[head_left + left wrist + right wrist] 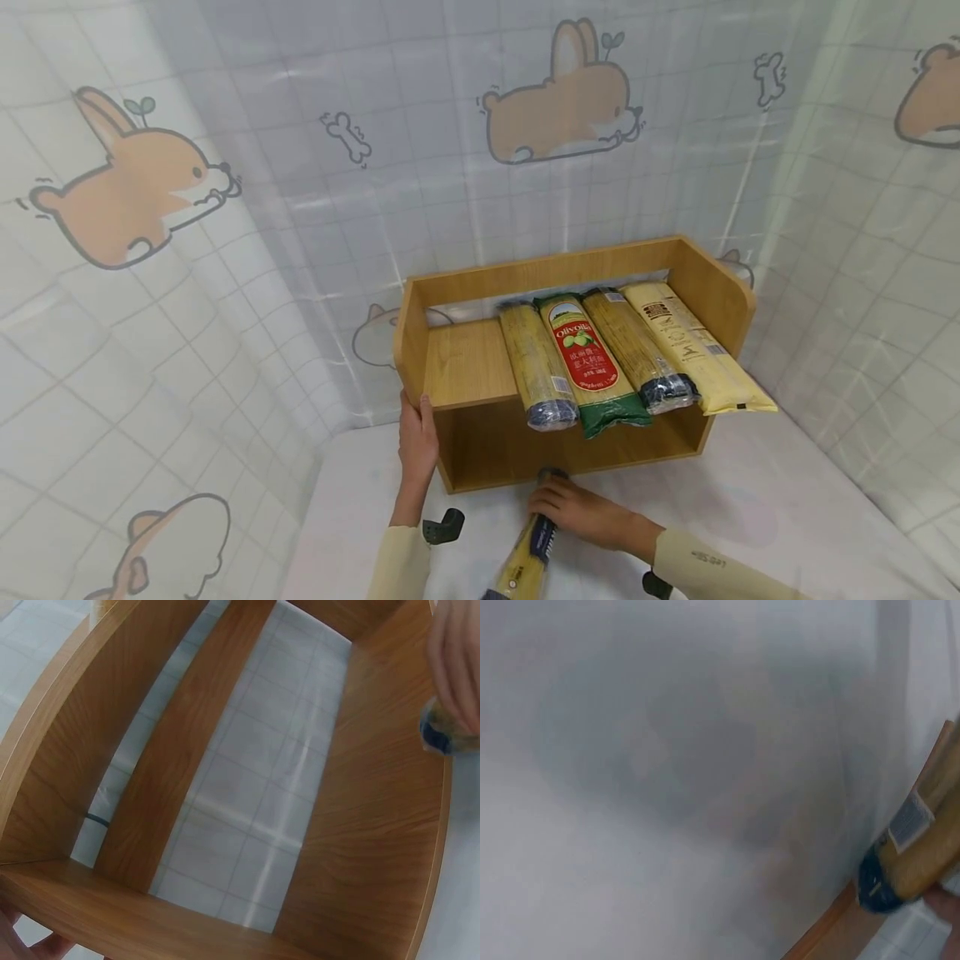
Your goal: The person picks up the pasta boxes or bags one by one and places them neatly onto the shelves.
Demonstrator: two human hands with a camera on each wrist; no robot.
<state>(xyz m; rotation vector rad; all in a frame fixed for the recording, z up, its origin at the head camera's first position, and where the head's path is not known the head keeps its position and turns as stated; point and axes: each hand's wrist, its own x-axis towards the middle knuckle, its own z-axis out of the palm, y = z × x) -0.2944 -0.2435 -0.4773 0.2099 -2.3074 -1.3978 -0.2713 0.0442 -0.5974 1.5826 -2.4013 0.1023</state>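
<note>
A two-tier wooden shelf [472, 367] stands against the curtain. My left hand [417, 442] grips its left side panel near the lower tier, with fingers [49, 947] showing past the panel in the left wrist view. Below the shelf's front edge, my right hand [576, 507] holds a clear pack of spaghetti [522, 567] by its upper part. The pack slants towards the lower edge of the head view, where its end is cut off. A blurred, dark-ended noodle pack [911, 862] appears in the right wrist view; which pack it is, I cannot tell.
Along the upper tier lie a clear spaghetti pack [534, 358], a green-and-red Olivoila pack [588, 358], another clear pack [633, 346] and a pale yellow noodle pack [693, 346]. Their ends overhang the front. A white table surface [352, 500] lies below; patterned curtains [420, 192] surround it.
</note>
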